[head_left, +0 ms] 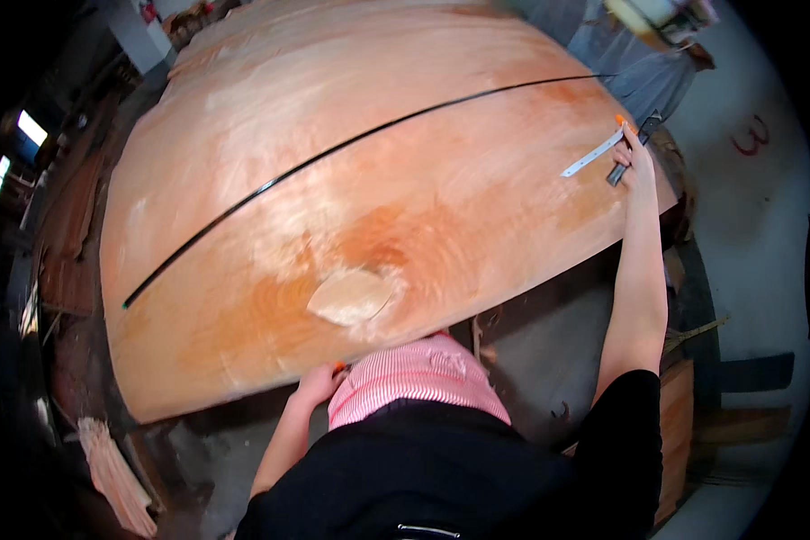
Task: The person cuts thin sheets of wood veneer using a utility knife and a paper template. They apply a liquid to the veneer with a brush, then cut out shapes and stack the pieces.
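A large, thin wood veneer sheet (477,171) spreads out before me. A pale lens-shaped patch (351,297) shows on its near part. My right hand (636,165) reaches to the sheet's right edge, closed around a dark hand tool (616,175) whose black end sticks out past my fingers. A white dotted strip (592,155) runs from that hand over the veneer, with a small orange piece beside the fingertips; how these join is unclear. My left hand (319,384) is closed at the near edge, by my waist. Something small and orange (338,366) shows at its fingers, mostly hidden.
A long, thin black strip (265,186) lies across the sheet from left to far right. Clear plastic film (634,63) hangs at the far right corner. Scrap veneer (115,472) stands at the lower left, and wood boards (679,432) lean at my right.
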The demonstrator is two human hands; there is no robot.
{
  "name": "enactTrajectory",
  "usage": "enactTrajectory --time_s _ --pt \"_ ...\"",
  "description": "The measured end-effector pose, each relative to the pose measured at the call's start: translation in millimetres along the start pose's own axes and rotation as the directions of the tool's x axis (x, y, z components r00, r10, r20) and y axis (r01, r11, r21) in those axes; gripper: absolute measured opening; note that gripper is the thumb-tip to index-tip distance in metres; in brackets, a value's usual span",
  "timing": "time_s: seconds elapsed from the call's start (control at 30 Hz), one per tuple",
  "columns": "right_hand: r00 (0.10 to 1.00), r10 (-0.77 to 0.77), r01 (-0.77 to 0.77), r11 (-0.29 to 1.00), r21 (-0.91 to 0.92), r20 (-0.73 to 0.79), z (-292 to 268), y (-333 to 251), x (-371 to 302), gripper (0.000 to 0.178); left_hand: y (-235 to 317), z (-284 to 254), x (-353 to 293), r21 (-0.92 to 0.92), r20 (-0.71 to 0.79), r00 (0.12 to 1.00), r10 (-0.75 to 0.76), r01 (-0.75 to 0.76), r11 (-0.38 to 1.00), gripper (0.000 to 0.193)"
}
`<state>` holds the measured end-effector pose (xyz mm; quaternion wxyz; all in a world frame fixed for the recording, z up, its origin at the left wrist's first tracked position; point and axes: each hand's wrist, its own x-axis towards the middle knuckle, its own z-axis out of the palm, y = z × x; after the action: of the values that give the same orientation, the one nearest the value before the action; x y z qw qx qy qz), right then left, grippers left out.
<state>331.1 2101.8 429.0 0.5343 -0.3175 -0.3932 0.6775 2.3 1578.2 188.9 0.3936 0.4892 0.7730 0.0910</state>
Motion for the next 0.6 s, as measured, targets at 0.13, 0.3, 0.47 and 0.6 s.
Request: enactTrajectory --time_s 0.13,0.3,0.47,0.6 --pt "0.970 0.119 -0.117 0.993 -0.023 0.214 -11.1 78.9 -64.6 0.022 -2.1 -8.7 -10.3 0.031 -0.029 0.998 -0.052 0.053 0.998 0.026" --pt "0.980 0.091 -0.126 0.972 0.198 0.180 -9.9 125.7 -144.4 0.017 -6.3 -10.4 10.6 -0.063 -0.194 0.977 0.090 -0.104 0.993 0.026" --pt "0.968 0.024 -0.084 0.970 0.230 0.250 -10.6 138.3 -185.3 0.013 21.8 -28.3 41.6 0.009 -0.379 0.881 0.284 -0.303 0.953 0.034" --pt "0.977 0.171 -0.167 0.985 -0.046 0.129 9.8 155.3 -226.4 0.010 36.8 -36.9 76.9 0.147 -0.297 0.844 0.445 -0.421 0.895 0.049"
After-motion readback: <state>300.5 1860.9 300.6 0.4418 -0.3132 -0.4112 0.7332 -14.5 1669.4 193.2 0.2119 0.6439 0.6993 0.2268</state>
